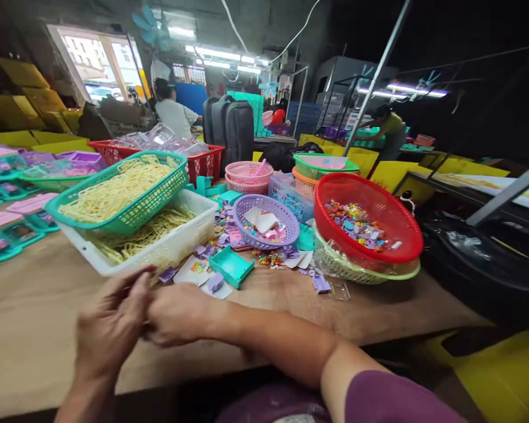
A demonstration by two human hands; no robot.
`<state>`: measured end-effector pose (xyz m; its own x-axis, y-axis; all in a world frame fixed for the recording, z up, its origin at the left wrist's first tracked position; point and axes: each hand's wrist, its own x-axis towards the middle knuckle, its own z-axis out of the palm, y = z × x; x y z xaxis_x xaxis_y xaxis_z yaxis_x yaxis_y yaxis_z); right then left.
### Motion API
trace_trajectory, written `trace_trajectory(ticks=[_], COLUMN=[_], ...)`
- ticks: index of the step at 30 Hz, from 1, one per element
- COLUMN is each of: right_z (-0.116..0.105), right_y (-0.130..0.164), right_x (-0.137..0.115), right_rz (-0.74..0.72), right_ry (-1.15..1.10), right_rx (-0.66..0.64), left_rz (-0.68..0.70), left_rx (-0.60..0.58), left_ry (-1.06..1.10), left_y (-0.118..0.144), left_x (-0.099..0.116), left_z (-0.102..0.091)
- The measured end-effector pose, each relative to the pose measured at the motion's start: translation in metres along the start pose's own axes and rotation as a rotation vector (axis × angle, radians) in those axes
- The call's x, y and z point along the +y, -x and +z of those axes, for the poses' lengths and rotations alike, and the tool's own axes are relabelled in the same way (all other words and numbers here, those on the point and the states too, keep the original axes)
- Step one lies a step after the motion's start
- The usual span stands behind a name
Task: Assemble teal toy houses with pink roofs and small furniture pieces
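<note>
My left hand (pixel 108 326) and my right hand (pixel 178 314) meet above the near left part of the wooden table (pixel 194 355). The fingers of my right hand are curled closed. Those of my left hand are bent and pressed in against it, a little blurred. Whatever lies between them, if anything, is hidden. Just beyond the hands are small purple plastic pieces (pixel 215 282), white cards (pixel 191 270) and an open teal plastic tray (pixel 231 266). A white bin (pixel 158 249) of pale yellow strands stands behind my left hand, with a teal basket (pixel 130 217) of similar strands tilted on it.
A purple basket (pixel 245 235) of small parts stands mid-table. To its right, a red basket (pixel 335 197) of colourful pieces rests on a pale green one (pixel 405 273). Teal and pink toy sets (pixel 30 205) line the left. Two people (pixel 174 114) (pixel 388 129) are farther back.
</note>
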<state>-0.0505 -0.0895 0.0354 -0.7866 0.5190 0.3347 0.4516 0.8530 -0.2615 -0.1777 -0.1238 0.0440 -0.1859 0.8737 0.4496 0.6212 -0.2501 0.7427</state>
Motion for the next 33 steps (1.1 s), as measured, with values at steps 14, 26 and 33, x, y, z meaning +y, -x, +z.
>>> trace_trajectory(ticks=[14,26,33], right_z=[-0.104,-0.119,-0.135], right_y=[0.241,0.267,0.274], right_x=[0.073,0.089,0.080], right_rz=[0.351,0.807,0.733], right_ry=[-0.483,-1.672,-1.700], right_rx=[0.225,0.804,0.674], left_rz=[0.677,0.910,0.721], left_rx=[-1.114,-1.066,-1.021], left_ry=[-0.261,-0.396,-0.172], left_y=[-0.006,-0.041,-0.068], left_x=[0.123,0.203,0.201], left_z=[0.124,0.315,0.302])
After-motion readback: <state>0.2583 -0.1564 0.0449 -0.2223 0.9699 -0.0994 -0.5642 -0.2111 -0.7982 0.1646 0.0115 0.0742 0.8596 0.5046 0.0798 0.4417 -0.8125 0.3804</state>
